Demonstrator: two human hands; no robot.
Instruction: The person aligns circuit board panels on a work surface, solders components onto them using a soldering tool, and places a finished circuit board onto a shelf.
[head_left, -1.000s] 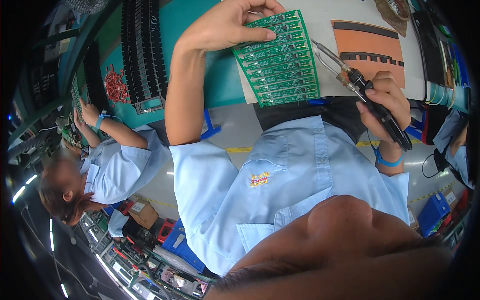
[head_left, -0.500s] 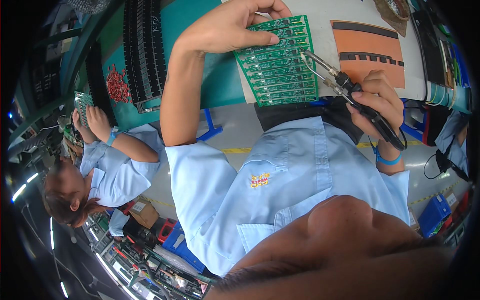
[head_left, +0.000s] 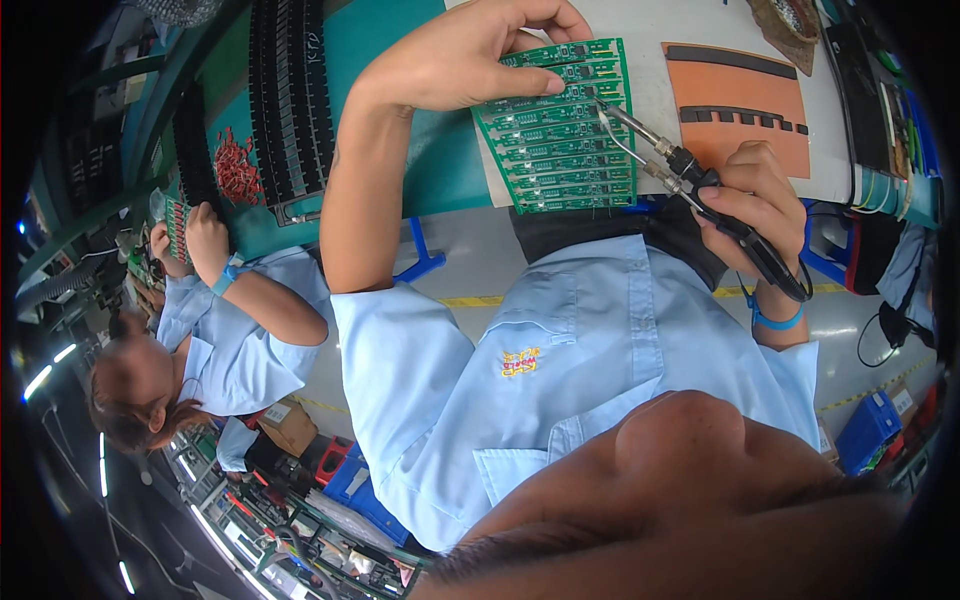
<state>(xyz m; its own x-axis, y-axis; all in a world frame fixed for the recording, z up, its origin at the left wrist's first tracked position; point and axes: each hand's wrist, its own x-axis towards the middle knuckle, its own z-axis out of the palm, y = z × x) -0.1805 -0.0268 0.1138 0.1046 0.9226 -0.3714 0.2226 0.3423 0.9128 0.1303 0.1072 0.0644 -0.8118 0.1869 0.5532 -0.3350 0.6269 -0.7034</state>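
Note:
A green circuit board panel point(head_left: 570, 152), made up of several narrow strips with small parts on them, lies tilted over the near edge of the worktable. My left hand point(head_left: 470, 62) grips its upper left side, thumb on top and fingers curled at the far edge. In my right hand point(head_left: 762, 205) is a black-handled soldering iron point(head_left: 743, 240) with a thin feed tube point(head_left: 622, 146) alongside its shaft. The iron's tip points at the right part of an upper strip; whether it touches cannot be made out.
Right of the panel lies an orange board point(head_left: 740, 95) with dark strips. Black slotted racks point(head_left: 290, 100) and a pile of red parts point(head_left: 236, 168) are on the green mat point(head_left: 430, 160). At the left, a co-worker point(head_left: 240, 340) holds another board point(head_left: 177, 230).
The panel and my left hand have shifted slightly nearer to me. The iron's tip now points at a strip farther up the panel. The co-worker's hands have turned their board.

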